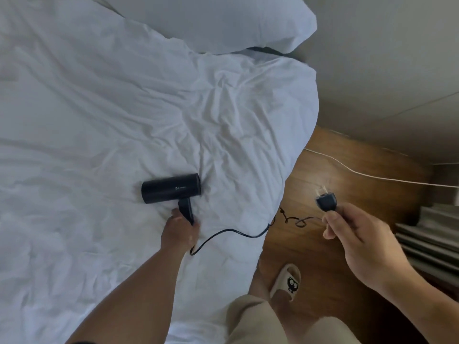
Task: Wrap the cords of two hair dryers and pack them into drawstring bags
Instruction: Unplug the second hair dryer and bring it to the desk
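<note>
Nearest, a slipper (285, 281) stands on the wooden floor (347, 189) beside the bed, and above it the right hand (357, 242) is closed around the plug (326, 202), prongs pointing up and away, held over the floor clear of the bedding. Further left, the left hand (180, 232) is wrapped around the folded handle of the black hair dryer (171, 188), whose barrel lies on its side on the white duvet (111, 108); the cord (233, 232) runs from this hand across the duvet edge and loops above the floor toward the plug. Farthest, a white pillow (223, 21) lies at the head of the bed, and a white cable (372, 177) crosses the floor.
</note>
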`<state>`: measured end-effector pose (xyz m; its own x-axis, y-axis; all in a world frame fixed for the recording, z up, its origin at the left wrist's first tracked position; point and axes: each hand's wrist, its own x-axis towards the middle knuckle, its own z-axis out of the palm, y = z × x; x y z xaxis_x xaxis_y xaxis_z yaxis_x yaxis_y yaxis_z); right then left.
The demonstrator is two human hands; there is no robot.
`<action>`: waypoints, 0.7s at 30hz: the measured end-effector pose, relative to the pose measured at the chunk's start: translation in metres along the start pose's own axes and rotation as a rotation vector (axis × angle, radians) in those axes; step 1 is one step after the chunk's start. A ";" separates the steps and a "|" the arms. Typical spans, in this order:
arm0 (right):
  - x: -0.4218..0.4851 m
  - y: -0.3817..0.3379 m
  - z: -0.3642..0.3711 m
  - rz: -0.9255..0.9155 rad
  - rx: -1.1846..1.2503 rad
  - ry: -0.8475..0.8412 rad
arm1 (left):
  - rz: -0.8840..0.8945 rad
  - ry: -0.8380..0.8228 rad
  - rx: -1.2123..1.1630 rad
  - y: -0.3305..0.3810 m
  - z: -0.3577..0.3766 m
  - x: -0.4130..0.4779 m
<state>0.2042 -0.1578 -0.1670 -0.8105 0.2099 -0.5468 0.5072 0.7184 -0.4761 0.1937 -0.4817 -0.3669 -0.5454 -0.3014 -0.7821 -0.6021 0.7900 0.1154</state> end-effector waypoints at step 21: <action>-0.047 0.051 -0.016 0.075 0.175 0.064 | -0.064 -0.039 -0.348 0.024 0.019 -0.046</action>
<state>0.2636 -0.1202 -0.1550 -0.7831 0.3042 -0.5425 0.6050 0.5745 -0.5512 0.2153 -0.4385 -0.3395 -0.4815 -0.3185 -0.8166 -0.8006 0.5391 0.2618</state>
